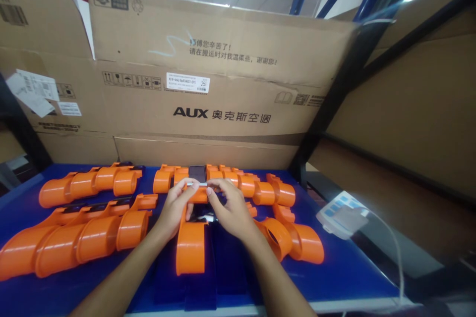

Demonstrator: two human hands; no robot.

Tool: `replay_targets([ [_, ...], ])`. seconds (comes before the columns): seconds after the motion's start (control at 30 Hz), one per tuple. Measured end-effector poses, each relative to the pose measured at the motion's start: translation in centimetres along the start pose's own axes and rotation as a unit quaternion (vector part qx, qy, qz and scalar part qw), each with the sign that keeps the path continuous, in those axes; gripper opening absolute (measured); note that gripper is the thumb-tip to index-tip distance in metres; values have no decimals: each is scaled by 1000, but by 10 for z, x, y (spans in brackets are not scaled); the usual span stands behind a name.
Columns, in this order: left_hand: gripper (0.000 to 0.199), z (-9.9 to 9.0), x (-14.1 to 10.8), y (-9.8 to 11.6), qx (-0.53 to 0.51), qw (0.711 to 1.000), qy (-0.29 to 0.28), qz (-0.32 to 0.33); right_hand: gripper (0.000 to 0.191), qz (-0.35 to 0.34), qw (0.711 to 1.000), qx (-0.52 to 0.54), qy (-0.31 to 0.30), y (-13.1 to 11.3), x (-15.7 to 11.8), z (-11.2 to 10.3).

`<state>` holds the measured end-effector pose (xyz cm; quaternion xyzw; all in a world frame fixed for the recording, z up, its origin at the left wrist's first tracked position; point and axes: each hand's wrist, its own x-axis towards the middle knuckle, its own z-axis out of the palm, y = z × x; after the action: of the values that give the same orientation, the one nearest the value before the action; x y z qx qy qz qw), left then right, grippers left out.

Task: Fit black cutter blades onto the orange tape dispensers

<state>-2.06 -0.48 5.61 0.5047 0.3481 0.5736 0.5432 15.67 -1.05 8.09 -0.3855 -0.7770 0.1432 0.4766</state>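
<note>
My left hand [177, 208] and my right hand [229, 206] meet over the middle of the blue table [345, 275]. Between their fingertips lies a thin, light metallic strip [197, 184], pinched at both ends. Just below the hands is an orange part with a round cup [191, 250], whose upper end reaches up beside my left hand. A small shiny piece [208, 218] shows under the hands; its shape is unclear. Behind the fingers stands a dark rectangular object [197, 173].
Several orange cupped parts [97, 237] lie in rows at the left, with more at the back and right [307, 243]. A white-and-blue device [342, 214] with a cable sits at the right edge. A cardboard wall [223, 148] closes the back between dark posts.
</note>
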Motion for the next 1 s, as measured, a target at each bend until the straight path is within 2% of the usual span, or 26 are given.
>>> replay_targets([
  [0.23, 33, 1, -1, -2, 18, 998, -63, 1, 15, 37, 999, 21, -4, -1, 0, 1],
  [0.33, 32, 1, -2, -4, 30, 997, -74, 1, 12, 55, 998, 25, -9, -1, 0, 1],
  [0.63, 30, 2, -1, -6, 38, 997, -66, 3, 15, 90, 993, 76, 21, 0, 2, 3],
  [1.0, 32, -3, 2, -7, 28, 1000, 1, 8, 19, 113, 988, 81, 68, 0, 0, 6],
])
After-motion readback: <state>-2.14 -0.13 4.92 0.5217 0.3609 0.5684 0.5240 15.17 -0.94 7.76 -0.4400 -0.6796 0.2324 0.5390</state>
